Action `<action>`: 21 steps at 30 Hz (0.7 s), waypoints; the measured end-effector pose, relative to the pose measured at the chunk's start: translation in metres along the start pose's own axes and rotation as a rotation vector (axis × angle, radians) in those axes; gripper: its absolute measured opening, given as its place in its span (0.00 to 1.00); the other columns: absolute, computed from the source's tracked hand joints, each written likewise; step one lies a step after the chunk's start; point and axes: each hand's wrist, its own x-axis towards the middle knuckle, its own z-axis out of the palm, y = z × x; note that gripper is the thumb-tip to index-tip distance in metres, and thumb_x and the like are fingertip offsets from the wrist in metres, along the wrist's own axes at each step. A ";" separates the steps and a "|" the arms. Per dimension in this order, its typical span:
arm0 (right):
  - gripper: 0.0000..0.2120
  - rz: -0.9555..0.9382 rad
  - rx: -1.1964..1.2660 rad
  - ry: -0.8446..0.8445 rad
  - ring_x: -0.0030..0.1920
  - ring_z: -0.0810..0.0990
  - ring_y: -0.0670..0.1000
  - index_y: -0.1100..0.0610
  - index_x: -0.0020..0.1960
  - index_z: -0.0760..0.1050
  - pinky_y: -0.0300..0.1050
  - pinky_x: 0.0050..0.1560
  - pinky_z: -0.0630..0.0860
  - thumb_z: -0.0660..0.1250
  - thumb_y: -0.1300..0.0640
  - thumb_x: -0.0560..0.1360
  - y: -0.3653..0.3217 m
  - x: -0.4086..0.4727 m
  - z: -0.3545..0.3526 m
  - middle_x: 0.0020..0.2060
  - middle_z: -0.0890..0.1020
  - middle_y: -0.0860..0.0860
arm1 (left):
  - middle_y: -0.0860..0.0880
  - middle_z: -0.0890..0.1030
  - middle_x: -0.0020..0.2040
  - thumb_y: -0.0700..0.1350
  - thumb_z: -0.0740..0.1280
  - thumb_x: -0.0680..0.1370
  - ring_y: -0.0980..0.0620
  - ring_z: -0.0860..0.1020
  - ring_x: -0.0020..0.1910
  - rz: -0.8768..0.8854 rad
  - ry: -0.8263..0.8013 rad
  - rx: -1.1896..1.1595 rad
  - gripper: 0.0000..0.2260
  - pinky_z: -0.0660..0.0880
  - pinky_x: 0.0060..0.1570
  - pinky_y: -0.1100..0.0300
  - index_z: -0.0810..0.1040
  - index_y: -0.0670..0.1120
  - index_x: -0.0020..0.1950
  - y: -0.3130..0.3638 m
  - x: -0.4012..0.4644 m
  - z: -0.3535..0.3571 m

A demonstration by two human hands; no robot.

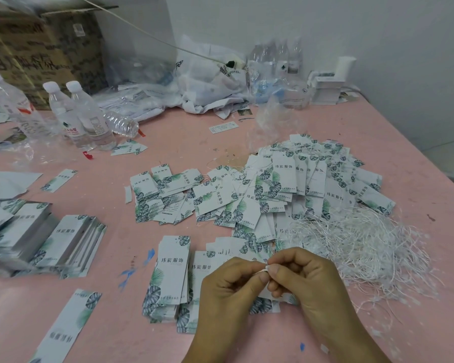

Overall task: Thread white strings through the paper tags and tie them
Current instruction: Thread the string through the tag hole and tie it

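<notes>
Water bottles [85, 116], a cardboard box [45, 48], crumpled plastic bags [210, 85].

White rectangular paper tags [278, 189] printed with green and dark teal leaf patterns cover a pale pink table [116, 310] flecked with blue marks, beside tangled white strings [364, 244].

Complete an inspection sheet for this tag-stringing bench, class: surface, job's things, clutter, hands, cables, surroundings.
Surface: pink table, scuffed, blue marks.
Job's things: loose paper tags heaped mid-table; neat tag stacks near the hands; white strings tangled at right.
Clutter: water bottles, plastic bags, cardboard box.
Hands: left hand and right hand pinch one string together.
Cables: nothing seen.
Surroundings: white wall.
</notes>
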 end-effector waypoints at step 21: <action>0.11 -0.025 -0.070 0.075 0.29 0.80 0.50 0.55 0.42 0.83 0.38 0.32 0.77 0.71 0.70 0.71 -0.003 -0.003 0.001 0.30 0.82 0.59 | 0.49 0.83 0.40 0.51 0.71 0.74 0.53 0.80 0.39 0.055 0.014 0.137 0.05 0.76 0.40 0.59 0.87 0.56 0.46 -0.001 0.001 0.000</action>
